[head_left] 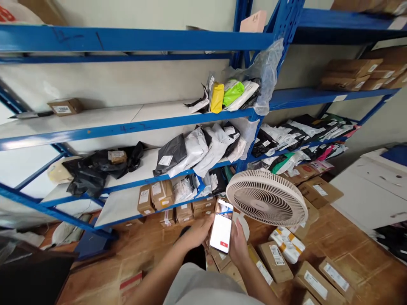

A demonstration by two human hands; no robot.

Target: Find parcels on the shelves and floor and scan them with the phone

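A smartphone [221,228] is held upright in front of my body, its lit screen facing me. The screen shows a picture at the top, a white area below and a small red button near the bottom. My left hand [201,231] is closed along the phone's left edge. On the right edge my right hand [238,242] grips it as well; the fingers behind the phone are hidden. Just beyond the phone, to the right, stands a round beige fan [266,198]. Below the hands, several cardboard boxes [276,262] with labels lie on the floor.
Blue metal shelving [133,127] spans the view ahead, holding bagged parcels [197,148] and black plastic bags [104,167]. Stacked brown boxes [349,74] sit on the right-hand shelf. A white cabinet [365,190] stands at the right. A white-and-yellow taped parcel [288,245] lies near the fan.
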